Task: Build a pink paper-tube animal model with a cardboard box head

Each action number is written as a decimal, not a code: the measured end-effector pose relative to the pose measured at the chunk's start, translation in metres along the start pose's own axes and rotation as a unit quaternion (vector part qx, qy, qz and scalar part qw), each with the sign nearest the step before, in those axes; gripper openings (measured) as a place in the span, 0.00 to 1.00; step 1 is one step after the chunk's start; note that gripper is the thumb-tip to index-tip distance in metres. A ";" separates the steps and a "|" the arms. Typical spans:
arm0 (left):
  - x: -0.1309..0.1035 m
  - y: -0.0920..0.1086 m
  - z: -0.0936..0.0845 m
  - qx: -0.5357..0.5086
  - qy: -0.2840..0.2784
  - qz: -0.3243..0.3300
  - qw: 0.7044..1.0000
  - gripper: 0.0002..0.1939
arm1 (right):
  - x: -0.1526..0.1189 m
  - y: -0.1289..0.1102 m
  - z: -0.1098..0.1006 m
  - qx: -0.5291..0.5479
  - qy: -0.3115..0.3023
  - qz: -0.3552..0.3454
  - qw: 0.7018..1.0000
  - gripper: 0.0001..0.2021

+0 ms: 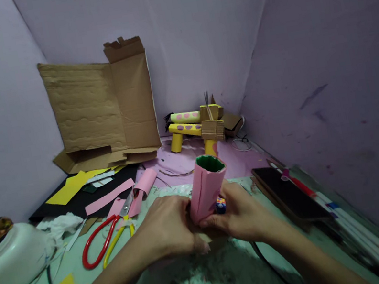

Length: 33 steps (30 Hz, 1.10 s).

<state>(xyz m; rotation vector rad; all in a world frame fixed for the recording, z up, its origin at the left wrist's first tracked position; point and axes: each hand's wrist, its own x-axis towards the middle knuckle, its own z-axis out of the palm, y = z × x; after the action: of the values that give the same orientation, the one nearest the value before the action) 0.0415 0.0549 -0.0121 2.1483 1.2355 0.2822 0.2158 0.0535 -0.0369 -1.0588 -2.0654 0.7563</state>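
A pink paper tube (205, 189) with a green inside stands tilted between my two hands, its open end up. My left hand (174, 222) is closed at the tube's lower left side. My right hand (239, 211) wraps round the lower right side, its thumb across the front of the base. A small colourful item (221, 205) shows between the tube and my right hand. Below the tube, a pale bit near my left fingertips is too blurred to name.
Red-handled scissors (99, 242), pink paper strips (109, 197) and yellow paper (70, 188) lie left. A cardboard box (97, 109) and yellow cardboard figures (187, 128) stand behind. A dark phone-like slab (288, 193) and pens (355, 221) lie right.
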 end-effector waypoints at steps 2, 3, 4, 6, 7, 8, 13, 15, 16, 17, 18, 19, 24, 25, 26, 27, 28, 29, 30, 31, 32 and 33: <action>0.001 -0.003 0.002 -0.004 -0.005 -0.008 1.000 0.14 | 0.000 0.002 0.002 -0.007 -0.007 0.006 1.000 0.07; 0.001 -0.004 0.003 -0.010 -0.007 -0.009 1.000 0.15 | 0.000 0.002 0.003 -0.013 -0.011 0.010 1.000 0.07; 0.000 -0.005 0.003 -0.019 -0.009 -0.006 1.000 0.16 | 0.000 0.003 0.004 -0.018 -0.014 0.011 1.000 0.08; 0.000 -0.006 0.004 -0.037 -0.009 0.008 0.999 0.18 | 0.000 0.002 0.005 -0.028 -0.018 0.004 0.999 0.07; -0.001 -0.006 0.005 -0.043 -0.008 0.016 0.999 0.18 | 0.000 0.002 0.005 -0.034 -0.019 -0.003 0.999 0.06; -0.001 -0.006 0.005 -0.047 -0.006 0.022 0.999 0.18 | 0.000 0.001 0.006 -0.039 -0.018 -0.010 0.999 0.06; -0.004 -0.007 0.007 -0.042 -0.002 0.034 0.999 0.16 | 0.000 -0.005 0.006 -0.051 -0.014 -0.028 0.998 0.06; -0.004 -0.009 0.008 -0.047 0.002 0.046 0.998 0.16 | -0.001 -0.006 0.006 -0.055 -0.023 -0.023 0.998 0.07; -0.005 -0.010 0.008 -0.049 0.003 0.052 0.997 0.16 | -0.001 -0.006 0.007 -0.056 -0.025 -0.017 0.998 0.07; -0.005 -0.011 0.009 -0.051 0.004 0.056 0.997 0.16 | -0.001 -0.006 0.007 -0.055 -0.026 -0.009 0.998 0.07; -0.005 -0.012 0.010 -0.050 0.004 0.059 0.997 0.16 | -0.002 -0.005 0.007 -0.053 -0.026 -0.001 0.998 0.08; -0.006 -0.013 0.011 -0.049 0.005 0.061 0.997 0.16 | -0.002 -0.005 0.008 -0.050 -0.025 0.007 0.998 0.08; -0.012 -0.015 0.014 -0.022 0.020 0.060 0.998 0.15 | -0.004 -0.002 0.010 -0.043 -0.019 0.019 0.999 0.08; -0.013 -0.015 0.015 -0.014 0.025 0.057 0.998 0.16 | -0.004 -0.002 0.010 -0.043 -0.017 0.019 0.999 0.08; -0.014 -0.014 0.016 -0.005 0.031 0.050 0.998 0.18 | -0.004 -0.002 0.010 -0.044 -0.014 0.018 0.999 0.08; -0.015 -0.014 0.016 0.004 0.038 0.041 0.998 0.20 | -0.003 -0.002 0.009 -0.044 -0.013 0.017 0.999 0.08; -0.015 -0.013 0.017 0.013 0.044 0.031 0.998 0.22 | -0.003 -0.002 0.009 -0.047 -0.015 0.017 0.999 0.09; -0.015 -0.013 0.017 0.022 0.048 0.022 0.998 0.23 | -0.003 -0.003 0.009 -0.051 -0.016 0.017 0.998 0.09; -0.015 -0.012 0.018 0.029 0.049 0.015 0.998 0.23 | -0.003 -0.003 0.009 -0.056 -0.017 0.019 0.998 0.09; -0.015 -0.012 0.018 0.033 0.049 0.011 0.998 0.23 | -0.003 -0.003 0.009 -0.063 -0.017 0.021 0.998 0.09; -0.014 -0.012 0.019 0.035 0.049 0.011 0.998 0.22 | -0.003 -0.003 0.009 -0.069 -0.015 0.021 0.997 0.09; -0.014 -0.013 0.019 0.033 0.050 0.012 0.998 0.20 | -0.003 -0.004 0.009 -0.073 -0.013 0.016 0.997 0.09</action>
<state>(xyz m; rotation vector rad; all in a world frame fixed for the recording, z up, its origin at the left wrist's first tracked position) 0.0345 0.0401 -0.0332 2.2300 1.2913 0.3680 0.2086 0.0472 -0.0406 -1.1708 -2.1570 0.6450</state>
